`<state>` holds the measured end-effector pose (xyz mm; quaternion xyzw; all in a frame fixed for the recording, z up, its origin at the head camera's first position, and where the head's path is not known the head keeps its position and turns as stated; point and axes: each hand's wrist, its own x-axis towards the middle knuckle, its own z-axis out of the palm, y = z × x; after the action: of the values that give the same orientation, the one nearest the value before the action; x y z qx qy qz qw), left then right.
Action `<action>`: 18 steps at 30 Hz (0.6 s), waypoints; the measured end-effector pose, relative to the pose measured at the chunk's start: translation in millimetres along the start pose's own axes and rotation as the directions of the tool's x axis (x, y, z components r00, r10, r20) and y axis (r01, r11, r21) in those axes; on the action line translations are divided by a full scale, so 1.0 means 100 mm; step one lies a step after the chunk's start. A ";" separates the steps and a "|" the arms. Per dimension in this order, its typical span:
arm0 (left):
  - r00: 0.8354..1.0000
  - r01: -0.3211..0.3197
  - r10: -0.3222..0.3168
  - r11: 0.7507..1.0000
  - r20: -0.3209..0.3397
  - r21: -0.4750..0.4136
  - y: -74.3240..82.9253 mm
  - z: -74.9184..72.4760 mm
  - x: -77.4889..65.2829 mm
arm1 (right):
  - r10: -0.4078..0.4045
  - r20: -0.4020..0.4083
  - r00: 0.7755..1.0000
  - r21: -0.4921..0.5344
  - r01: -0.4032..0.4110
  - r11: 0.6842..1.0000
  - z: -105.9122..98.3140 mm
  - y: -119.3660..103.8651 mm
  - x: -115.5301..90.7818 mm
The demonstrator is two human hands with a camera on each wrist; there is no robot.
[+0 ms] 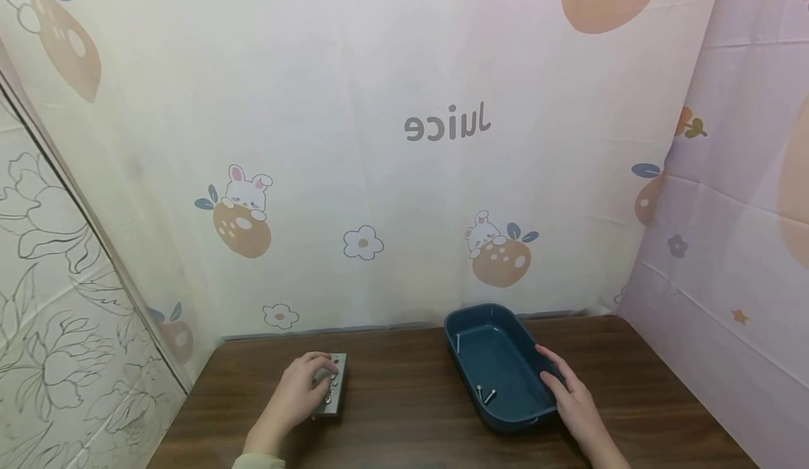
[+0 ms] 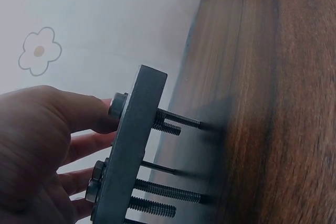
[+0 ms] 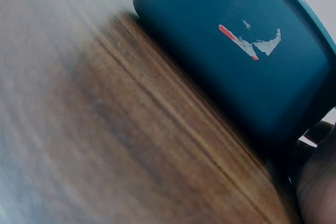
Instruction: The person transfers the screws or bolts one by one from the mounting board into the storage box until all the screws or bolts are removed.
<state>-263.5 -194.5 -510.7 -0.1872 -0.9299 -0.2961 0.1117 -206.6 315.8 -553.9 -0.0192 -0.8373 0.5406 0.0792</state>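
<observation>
3 bolts (image 1: 489, 397) left in tray (image 1: 496, 360); more thru plate (image 2: 132, 140) leftward, L hand (image 1: 297, 388) pinching 1, R hand (image 1: 575, 402) gripping tray.

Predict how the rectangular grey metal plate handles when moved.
The plate is probably heavy for its size, being thick metal. It should stay rigid, judging by its straight edges. The threaded grey metal bolts jutting below could snag.

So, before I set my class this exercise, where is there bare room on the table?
The wooden table is bare between the metal plate and the blue tray, and again right of the tray and right hand. Inside the tray, the middle is free between the far bolt and two near bolts. Crowded: the plate, whose fitted bolts sit close to the left hand.
</observation>
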 end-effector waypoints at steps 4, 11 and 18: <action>1.000 -0.006 0.006 1.000 -0.003 0.023 -0.03 0.02 0.01 | -0.006 -0.005 1.000 -0.005 0.006 1.000 0.00 0.00 0.00; 1.000 -0.025 0.025 0.999 -0.012 0.028 -0.03 0.03 0.00 | -0.005 -0.008 1.000 0.000 0.005 1.000 -0.01 -0.01 -0.01; 0.999 -0.026 0.027 0.999 -0.019 0.042 -0.04 0.03 -0.01 | 0.012 -0.009 1.000 0.003 -0.012 1.000 -0.01 -0.02 0.00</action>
<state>-264.7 -195.4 -515.5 -0.1943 -0.9323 -0.2767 0.1285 -206.1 315.6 -551.9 -0.0265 -0.8360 0.5423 0.0797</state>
